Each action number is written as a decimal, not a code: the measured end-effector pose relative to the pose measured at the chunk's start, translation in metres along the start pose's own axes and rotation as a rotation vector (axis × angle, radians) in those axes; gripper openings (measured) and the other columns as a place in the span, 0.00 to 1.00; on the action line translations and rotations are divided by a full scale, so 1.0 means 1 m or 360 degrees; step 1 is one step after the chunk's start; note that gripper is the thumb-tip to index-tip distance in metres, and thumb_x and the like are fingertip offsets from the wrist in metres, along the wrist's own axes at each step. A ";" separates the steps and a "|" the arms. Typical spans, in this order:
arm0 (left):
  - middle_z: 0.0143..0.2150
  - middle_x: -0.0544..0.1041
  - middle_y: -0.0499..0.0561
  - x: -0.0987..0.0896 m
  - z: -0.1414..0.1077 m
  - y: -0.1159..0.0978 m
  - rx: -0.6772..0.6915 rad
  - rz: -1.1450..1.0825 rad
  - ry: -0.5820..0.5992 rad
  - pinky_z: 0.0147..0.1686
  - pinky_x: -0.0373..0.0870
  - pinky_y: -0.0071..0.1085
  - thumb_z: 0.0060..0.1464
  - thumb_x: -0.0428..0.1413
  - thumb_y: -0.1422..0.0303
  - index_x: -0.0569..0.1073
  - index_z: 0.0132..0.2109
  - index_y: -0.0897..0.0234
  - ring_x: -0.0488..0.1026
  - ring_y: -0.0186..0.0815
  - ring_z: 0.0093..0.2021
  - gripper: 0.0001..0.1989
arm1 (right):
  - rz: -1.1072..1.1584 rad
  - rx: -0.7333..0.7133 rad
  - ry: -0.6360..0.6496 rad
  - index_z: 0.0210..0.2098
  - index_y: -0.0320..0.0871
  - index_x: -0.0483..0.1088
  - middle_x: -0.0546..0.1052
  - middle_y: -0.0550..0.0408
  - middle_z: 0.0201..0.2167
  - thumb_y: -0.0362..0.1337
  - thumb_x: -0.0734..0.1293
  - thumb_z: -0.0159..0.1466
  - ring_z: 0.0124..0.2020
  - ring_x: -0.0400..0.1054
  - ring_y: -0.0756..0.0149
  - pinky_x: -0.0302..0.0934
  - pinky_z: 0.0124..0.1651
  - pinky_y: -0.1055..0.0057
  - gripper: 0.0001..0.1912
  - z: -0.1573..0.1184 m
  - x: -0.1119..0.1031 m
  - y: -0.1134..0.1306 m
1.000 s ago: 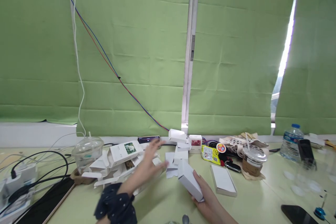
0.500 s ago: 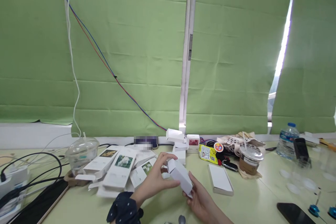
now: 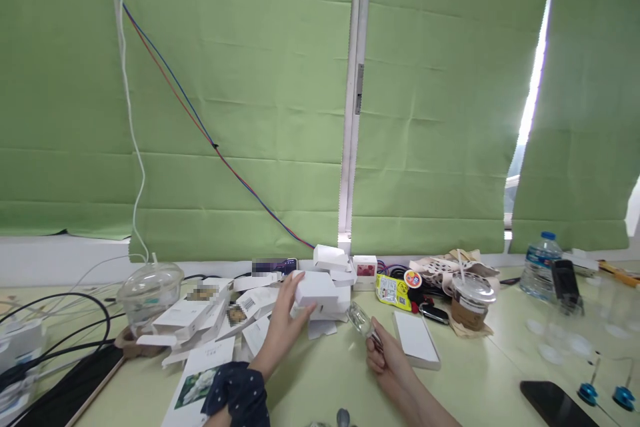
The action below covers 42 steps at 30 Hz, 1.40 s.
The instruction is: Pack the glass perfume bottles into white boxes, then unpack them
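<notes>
My left hand is closed on a small white carton, thumb along its front and fingers over its left side. The carton is beside the stack of white boxes at the back. My right hand grips a clear, shiny, elongated object, which points up and to the left; its exact kind is hard to make out. Left of my left hand lies a pile of white boxes. One flower-print box lies at the front of that pile, partly hidden by my dark dotted cuff.
A flat white box lies right of my right hand. Behind it are a yellow packet and an iced drink cup. A water bottle and a black phone are at the right. Cables and a clear domed container are at the left.
Both hands held the white carton; now only my left hand has it, farther back and left. My right hand now holds the clear object. A flower-print box has shifted toward the front left.
</notes>
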<state>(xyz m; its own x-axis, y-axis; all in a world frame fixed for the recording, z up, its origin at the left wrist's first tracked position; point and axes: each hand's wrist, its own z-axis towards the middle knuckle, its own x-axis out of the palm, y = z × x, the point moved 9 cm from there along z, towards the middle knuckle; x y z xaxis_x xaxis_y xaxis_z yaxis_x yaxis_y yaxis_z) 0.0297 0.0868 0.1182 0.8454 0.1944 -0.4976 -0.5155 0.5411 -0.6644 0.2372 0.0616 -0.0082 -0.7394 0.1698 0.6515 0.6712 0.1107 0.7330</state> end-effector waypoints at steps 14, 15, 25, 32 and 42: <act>0.57 0.72 0.55 0.044 -0.036 -0.063 0.0410 -0.0027 0.0883 0.55 0.66 0.37 0.49 0.63 0.69 0.72 0.54 0.55 0.69 0.44 0.57 0.24 | -0.0250 0.0099 0.0371 0.24 0.41 0.65 0.65 0.66 0.08 0.59 0.77 0.39 0.08 0.42 0.85 0.28 0.14 0.81 0.31 -0.021 0.038 -0.023; 0.50 0.76 0.53 0.042 -0.036 -0.067 0.0425 -0.0037 0.0874 0.50 0.69 0.34 0.51 0.62 0.69 0.75 0.49 0.57 0.73 0.41 0.50 0.16 | -0.0265 0.0112 0.0400 0.23 0.40 0.66 0.65 0.66 0.08 0.59 0.77 0.39 0.08 0.42 0.85 0.28 0.15 0.81 0.30 -0.023 0.041 -0.024; 0.36 0.77 0.51 0.030 -0.027 -0.056 0.0396 0.0060 0.0809 0.41 0.65 0.31 0.43 0.68 0.60 0.79 0.38 0.59 0.72 0.42 0.42 0.15 | -0.0343 0.0151 0.0545 0.24 0.36 0.72 0.70 0.60 0.15 0.52 0.79 0.44 0.14 0.54 0.81 0.42 0.19 0.81 0.25 -0.038 0.055 -0.018; 0.33 0.77 0.48 0.023 -0.022 -0.032 0.0158 0.0059 0.0795 0.37 0.64 0.31 0.39 0.68 0.62 0.79 0.33 0.62 0.73 0.41 0.37 0.14 | -0.0311 0.0011 0.0565 0.27 0.40 0.70 0.78 0.54 0.23 0.44 0.80 0.44 0.23 0.67 0.71 0.53 0.27 0.76 0.20 -0.033 0.047 -0.011; 0.35 0.77 0.46 0.039 -0.040 -0.003 -0.0201 -0.0221 0.1062 0.39 0.65 0.30 0.39 0.64 0.65 0.74 0.37 0.64 0.72 0.40 0.40 0.15 | -0.0636 -0.0173 0.0655 0.22 0.39 0.70 0.81 0.50 0.30 0.41 0.81 0.40 0.28 0.70 0.68 0.57 0.31 0.75 0.20 -0.031 0.046 -0.007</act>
<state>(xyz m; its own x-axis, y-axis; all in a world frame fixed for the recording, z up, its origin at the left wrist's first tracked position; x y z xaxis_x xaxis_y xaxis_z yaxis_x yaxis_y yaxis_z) 0.0585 0.0601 0.0780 0.6586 -0.4366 -0.6129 -0.4553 0.4172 -0.7865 0.1968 0.0385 0.0230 -0.9084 -0.2611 0.3265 0.3425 -0.0168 0.9394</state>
